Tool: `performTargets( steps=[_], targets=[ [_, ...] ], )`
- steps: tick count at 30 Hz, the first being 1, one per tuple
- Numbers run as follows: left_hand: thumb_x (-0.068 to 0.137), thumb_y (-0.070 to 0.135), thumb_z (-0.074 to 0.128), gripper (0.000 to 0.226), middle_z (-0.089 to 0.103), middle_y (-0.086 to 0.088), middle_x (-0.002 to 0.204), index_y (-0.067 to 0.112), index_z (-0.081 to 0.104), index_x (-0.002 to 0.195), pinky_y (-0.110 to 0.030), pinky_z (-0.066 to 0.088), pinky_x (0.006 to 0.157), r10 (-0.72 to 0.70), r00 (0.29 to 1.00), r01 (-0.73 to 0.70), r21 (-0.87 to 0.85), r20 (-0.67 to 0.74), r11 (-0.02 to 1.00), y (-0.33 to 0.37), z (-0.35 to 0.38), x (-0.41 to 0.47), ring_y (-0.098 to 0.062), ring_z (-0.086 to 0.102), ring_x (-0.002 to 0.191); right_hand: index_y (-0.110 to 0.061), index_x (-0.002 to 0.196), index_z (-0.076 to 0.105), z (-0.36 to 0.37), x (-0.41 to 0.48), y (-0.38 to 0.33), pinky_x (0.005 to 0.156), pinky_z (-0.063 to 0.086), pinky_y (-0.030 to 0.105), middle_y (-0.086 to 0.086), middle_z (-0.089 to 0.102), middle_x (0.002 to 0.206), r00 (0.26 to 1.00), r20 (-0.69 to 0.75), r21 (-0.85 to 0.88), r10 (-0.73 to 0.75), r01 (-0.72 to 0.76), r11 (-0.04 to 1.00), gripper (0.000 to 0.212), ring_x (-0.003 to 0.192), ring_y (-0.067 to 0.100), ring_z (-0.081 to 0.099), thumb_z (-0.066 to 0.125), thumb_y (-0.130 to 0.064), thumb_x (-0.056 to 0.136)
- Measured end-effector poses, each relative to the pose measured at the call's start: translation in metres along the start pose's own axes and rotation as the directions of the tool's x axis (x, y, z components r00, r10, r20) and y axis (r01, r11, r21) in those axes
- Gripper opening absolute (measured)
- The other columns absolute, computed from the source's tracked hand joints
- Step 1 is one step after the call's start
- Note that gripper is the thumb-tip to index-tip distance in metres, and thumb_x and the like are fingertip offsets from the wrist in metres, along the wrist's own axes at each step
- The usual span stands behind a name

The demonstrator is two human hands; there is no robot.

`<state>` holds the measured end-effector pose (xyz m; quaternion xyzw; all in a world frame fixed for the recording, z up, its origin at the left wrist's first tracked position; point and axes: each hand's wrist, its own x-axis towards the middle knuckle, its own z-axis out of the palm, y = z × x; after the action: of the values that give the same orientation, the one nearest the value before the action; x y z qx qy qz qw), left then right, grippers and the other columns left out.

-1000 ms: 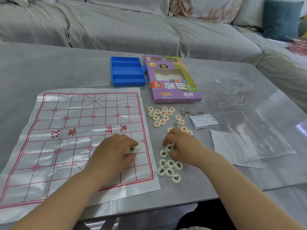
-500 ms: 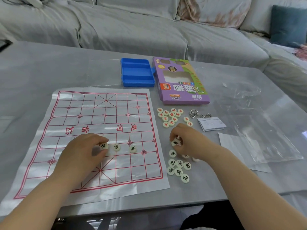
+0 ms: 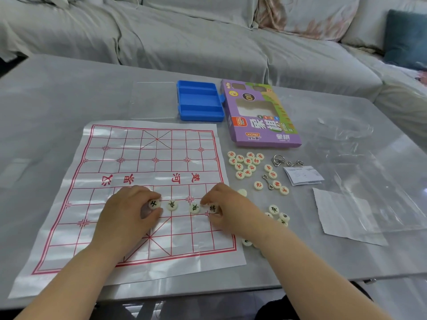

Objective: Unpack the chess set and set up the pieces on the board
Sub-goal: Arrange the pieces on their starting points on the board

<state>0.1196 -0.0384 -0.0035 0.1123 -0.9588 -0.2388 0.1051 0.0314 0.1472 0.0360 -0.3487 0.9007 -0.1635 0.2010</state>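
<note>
My left hand (image 3: pixel 129 211) pinches a round piece (image 3: pixel 154 203) and my right hand (image 3: pixel 227 209) pinches a second piece (image 3: pixel 212 208) by their edges, both on my half of the shiny board (image 3: pixel 138 158), and I think they are light, hard and slippery.

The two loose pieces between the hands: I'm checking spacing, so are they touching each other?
Apart. The head view shows bare board between the left loose piece and the right loose piece.

White plastic board (image 3: pixel 143 158), red-lined, lies flat. Four cream black-lettered pieces (image 3: pixel 172 205) line its near half; red-lettered pieces (image 3: pixel 246 165) cluster at its 3 o'clock, black ones (image 3: pixel 274 209) at 4 o'clock.
</note>
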Motion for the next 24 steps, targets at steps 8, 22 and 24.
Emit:
performTargets(
  steps=[8, 22, 24],
  targets=[
    [0.070, 0.040, 0.046, 0.041, 0.069, -0.004, 0.080, 0.011, 0.072, 0.080, -0.032, 0.039, 0.067, 0.127, 0.991, -0.128, -0.027, -0.038, 0.991, 0.032, -0.001, 0.003, -0.028, 0.064, 0.070, -0.020, 0.119, 0.054, -0.024, -0.024, 0.043, 0.068, 0.027, 0.013, -0.003, 0.047, 0.124, 0.959, -0.213, 0.064, 0.185, -0.175, 0.982, 0.031, 0.072, 0.002, 0.038, 0.054, -0.015, 0.089],
    [0.095, 0.026, 0.038, 0.033, 0.047, 0.000, 0.125, 0.022, 0.048, 0.126, -0.028, 0.032, 0.088, 0.305, 0.897, -0.379, 0.204, 0.320, 0.903, 0.129, 0.057, 0.060, -0.020, 0.041, 0.113, -0.020, 0.123, 0.054, -0.015, -0.050, 0.054, 0.075, 0.030, 0.019, 0.001, 0.048, 0.123, 0.988, -0.112, -0.058, 0.110, -0.117, 0.991, 0.033, 0.108, 0.017, 0.048, 0.051, -0.016, 0.090],
    [0.094, 0.023, 0.040, 0.032, 0.049, -0.001, 0.122, 0.021, 0.051, 0.124, -0.028, 0.032, 0.087, 0.307, 0.895, -0.383, 0.204, 0.323, 0.901, 0.132, 0.057, 0.063, -0.020, 0.042, 0.113, -0.018, 0.121, 0.056, -0.013, -0.045, 0.054, 0.084, 0.034, 0.023, 0.004, 0.049, 0.120, 0.988, -0.109, -0.055, 0.108, -0.115, 0.992, 0.033, 0.110, 0.020, 0.048, 0.051, -0.016, 0.089]
  ],
)
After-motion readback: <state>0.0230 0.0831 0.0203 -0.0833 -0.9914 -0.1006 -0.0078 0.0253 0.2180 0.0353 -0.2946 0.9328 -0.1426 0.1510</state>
